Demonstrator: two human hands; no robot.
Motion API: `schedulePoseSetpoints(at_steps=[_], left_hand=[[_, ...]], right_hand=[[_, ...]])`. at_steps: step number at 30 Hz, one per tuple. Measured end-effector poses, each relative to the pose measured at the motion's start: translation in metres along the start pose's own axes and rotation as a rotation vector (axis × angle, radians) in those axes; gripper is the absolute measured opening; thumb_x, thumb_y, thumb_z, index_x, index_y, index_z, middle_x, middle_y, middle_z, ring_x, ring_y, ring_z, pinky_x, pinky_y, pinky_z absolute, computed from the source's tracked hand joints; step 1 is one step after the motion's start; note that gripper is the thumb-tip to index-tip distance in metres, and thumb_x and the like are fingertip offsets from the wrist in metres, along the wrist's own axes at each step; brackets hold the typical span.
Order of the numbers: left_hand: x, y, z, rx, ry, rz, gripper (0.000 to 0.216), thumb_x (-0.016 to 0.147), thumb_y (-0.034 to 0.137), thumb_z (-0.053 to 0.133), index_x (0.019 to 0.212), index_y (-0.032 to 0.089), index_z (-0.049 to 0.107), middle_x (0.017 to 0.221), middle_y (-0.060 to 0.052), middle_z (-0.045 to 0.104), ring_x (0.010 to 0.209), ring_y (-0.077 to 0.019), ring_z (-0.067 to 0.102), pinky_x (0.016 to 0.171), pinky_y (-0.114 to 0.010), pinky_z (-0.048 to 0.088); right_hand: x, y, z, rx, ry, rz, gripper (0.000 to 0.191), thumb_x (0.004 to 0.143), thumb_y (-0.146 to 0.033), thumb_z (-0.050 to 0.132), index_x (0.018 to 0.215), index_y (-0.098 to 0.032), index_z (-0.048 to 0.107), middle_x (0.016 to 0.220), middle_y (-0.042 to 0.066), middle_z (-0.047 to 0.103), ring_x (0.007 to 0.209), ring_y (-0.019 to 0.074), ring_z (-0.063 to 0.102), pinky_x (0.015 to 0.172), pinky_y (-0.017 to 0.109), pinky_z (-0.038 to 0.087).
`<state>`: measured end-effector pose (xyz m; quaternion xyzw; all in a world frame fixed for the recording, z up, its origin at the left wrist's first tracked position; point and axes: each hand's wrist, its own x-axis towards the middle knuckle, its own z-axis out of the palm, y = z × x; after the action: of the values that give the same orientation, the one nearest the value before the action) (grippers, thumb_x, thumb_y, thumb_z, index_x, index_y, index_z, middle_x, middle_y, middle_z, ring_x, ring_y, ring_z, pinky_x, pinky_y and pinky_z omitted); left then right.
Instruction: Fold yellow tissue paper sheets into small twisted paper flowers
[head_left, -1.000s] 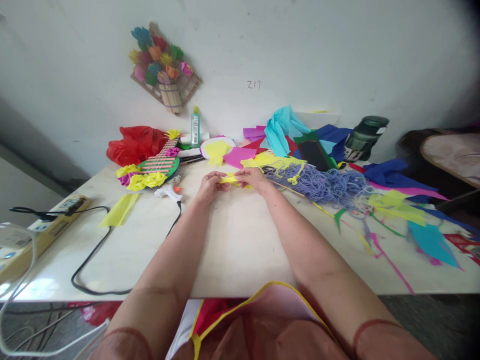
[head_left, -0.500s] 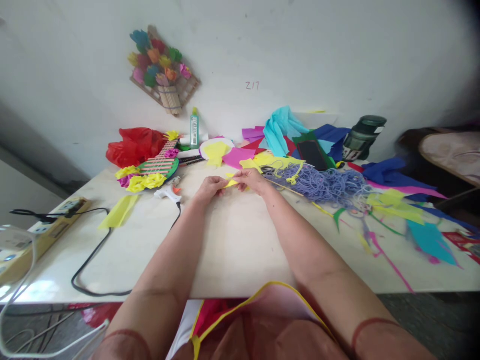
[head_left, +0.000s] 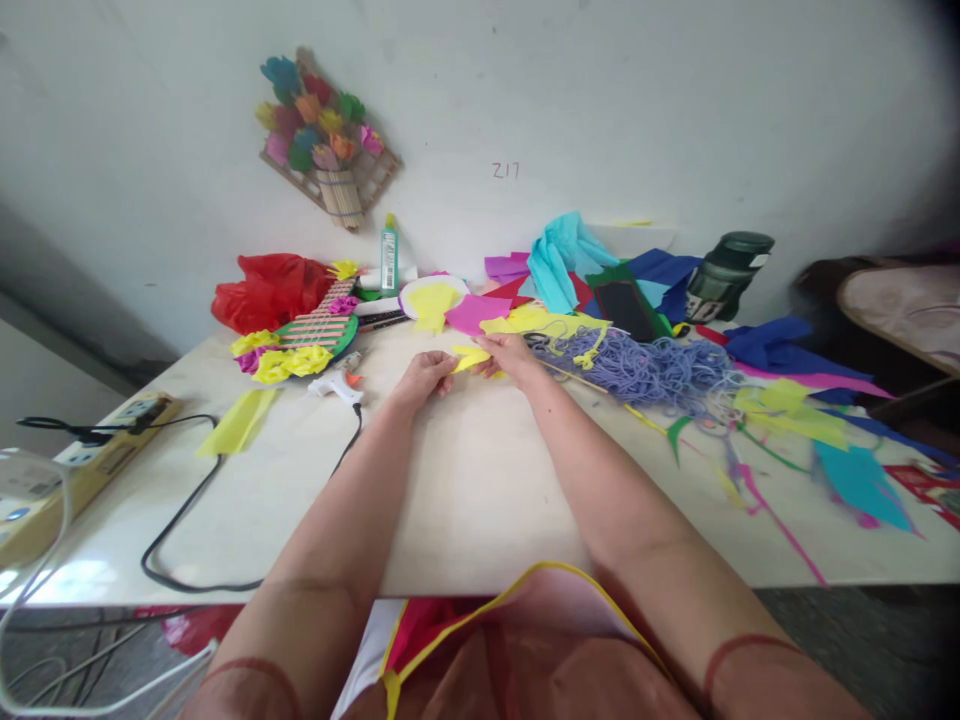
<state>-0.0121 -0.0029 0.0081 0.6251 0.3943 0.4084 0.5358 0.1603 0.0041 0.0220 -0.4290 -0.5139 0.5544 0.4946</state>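
Observation:
Between my two hands, just above the table [head_left: 480, 500], is a small yellow strip of crepe paper [head_left: 469, 358]. My left hand [head_left: 427, 378] pinches its left end with closed fingers. On the other end, my right hand [head_left: 510, 358] has its fingers closed too, partly hiding the paper. Left of my left hand lies a white glue gun [head_left: 335, 388] with a black cord. A board with pink sticks [head_left: 324, 330] and yellow paper flowers [head_left: 292, 364] stands behind it. Close by my right hand are tangled purple yarn [head_left: 645, 368] and a thin stick [head_left: 574, 376].
A power strip [head_left: 112, 455] and a yellow paper piece [head_left: 238, 422] lie at left. Along the wall are a red plastic bag [head_left: 270, 292], a green bottle [head_left: 389, 260], a phone [head_left: 625, 309] and a dark jar [head_left: 726, 275]. Paper scraps [head_left: 862, 482] cover the right side.
My hands have drawn slightly apart, and more of the yellow crepe paper shows between them. The things on the table have not moved.

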Motion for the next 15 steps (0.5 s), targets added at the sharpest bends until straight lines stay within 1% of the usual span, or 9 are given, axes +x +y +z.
schedulePoseSetpoints(at_steps=[3, 5, 7, 9, 11, 12, 13, 15], left_hand=[[0.001, -0.001, 0.002, -0.027, 0.033, -0.006, 0.031, 0.065, 0.043, 0.064, 0.061, 0.016, 0.048, 0.040, 0.003, 0.049, 0.031, -0.0053, 0.038, 0.034, -0.018, 0.024], [0.002, -0.001, 0.003, -0.055, 0.073, -0.009, 0.032, 0.066, 0.043, 0.063, 0.063, 0.016, 0.047, 0.040, 0.004, 0.049, 0.031, -0.0050, 0.037, 0.033, -0.018, 0.023], [0.003, 0.000, 0.003, -0.091, 0.121, 0.004, 0.032, 0.067, 0.044, 0.062, 0.064, 0.016, 0.047, 0.040, 0.004, 0.049, 0.030, -0.0047, 0.037, 0.033, -0.018, 0.023], [0.004, 0.000, 0.003, -0.127, 0.149, 0.024, 0.032, 0.067, 0.045, 0.062, 0.065, 0.016, 0.047, 0.041, 0.004, 0.050, 0.030, -0.0048, 0.038, 0.033, -0.018, 0.025], [0.004, 0.001, 0.004, -0.143, 0.149, 0.035, 0.033, 0.067, 0.045, 0.062, 0.066, 0.016, 0.047, 0.042, 0.004, 0.050, 0.031, -0.0051, 0.039, 0.034, -0.018, 0.027], [0.004, 0.002, 0.005, -0.141, 0.140, 0.034, 0.033, 0.067, 0.046, 0.062, 0.066, 0.016, 0.047, 0.042, 0.003, 0.051, 0.032, -0.0054, 0.040, 0.034, -0.018, 0.028], [0.003, 0.003, 0.007, -0.136, 0.127, 0.029, 0.033, 0.067, 0.046, 0.062, 0.067, 0.016, 0.048, 0.043, 0.003, 0.052, 0.032, -0.0058, 0.041, 0.035, -0.018, 0.029], [0.002, 0.004, 0.009, -0.120, 0.105, 0.013, 0.033, 0.066, 0.045, 0.062, 0.068, 0.016, 0.048, 0.044, 0.003, 0.053, 0.033, -0.0070, 0.044, 0.036, -0.019, 0.032]], right_hand=[[0.001, -0.002, -0.004, 0.068, 0.119, -0.021, 0.030, 0.076, -0.037, 0.057, 0.093, -0.012, 0.057, 0.054, 0.000, 0.061, 0.045, 0.0118, 0.060, 0.037, 0.018, 0.044], [0.000, -0.004, -0.006, 0.120, 0.169, -0.026, 0.037, 0.076, -0.046, 0.054, 0.093, -0.012, 0.055, 0.053, 0.001, 0.061, 0.045, 0.0125, 0.060, 0.039, 0.019, 0.045], [-0.001, -0.006, -0.006, 0.157, 0.154, 0.018, 0.046, 0.075, -0.055, 0.048, 0.090, -0.011, 0.054, 0.056, 0.005, 0.063, 0.046, 0.0135, 0.060, 0.040, 0.021, 0.045], [-0.001, -0.007, -0.003, 0.160, 0.076, 0.101, 0.052, 0.074, -0.061, 0.045, 0.085, -0.011, 0.054, 0.059, 0.008, 0.065, 0.046, 0.0136, 0.059, 0.040, 0.023, 0.045], [-0.002, -0.006, 0.003, 0.137, -0.026, 0.154, 0.048, 0.072, -0.059, 0.049, 0.078, -0.011, 0.055, 0.061, 0.008, 0.065, 0.044, 0.0116, 0.057, 0.040, 0.022, 0.045], [-0.002, -0.005, 0.007, 0.123, -0.062, 0.148, 0.043, 0.071, -0.055, 0.054, 0.075, -0.012, 0.055, 0.061, 0.007, 0.065, 0.043, 0.0100, 0.055, 0.040, 0.021, 0.044], [-0.002, -0.004, 0.010, 0.110, -0.058, 0.112, 0.036, 0.070, -0.048, 0.059, 0.071, -0.012, 0.056, 0.059, 0.005, 0.064, 0.040, 0.0083, 0.052, 0.038, 0.020, 0.042], [-0.001, -0.001, 0.014, 0.073, 0.037, 0.054, 0.025, 0.067, -0.033, 0.066, 0.061, -0.012, 0.053, 0.052, 0.001, 0.060, 0.036, 0.0055, 0.045, 0.035, 0.018, 0.038]])
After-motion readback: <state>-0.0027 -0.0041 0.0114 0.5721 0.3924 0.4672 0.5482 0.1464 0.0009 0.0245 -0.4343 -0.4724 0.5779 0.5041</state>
